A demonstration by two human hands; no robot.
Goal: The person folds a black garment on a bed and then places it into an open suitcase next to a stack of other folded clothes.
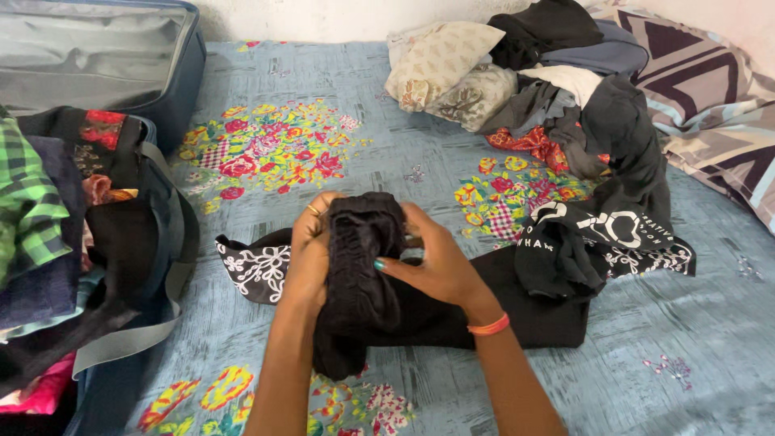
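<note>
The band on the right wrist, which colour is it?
The band on the right hand is orange, seen in the head view.

suitcase (121, 73) cropped, left fingers (311, 222) partly hidden

Both forearms extend forward from the bottom edge of the view, converging toward the centre. The left hand (311, 254) is curled, fingers closed, a ring on one finger. The right hand (436, 258) faces it, fingers bent in a grip, thumb extended leftward, a band at the wrist.
</note>
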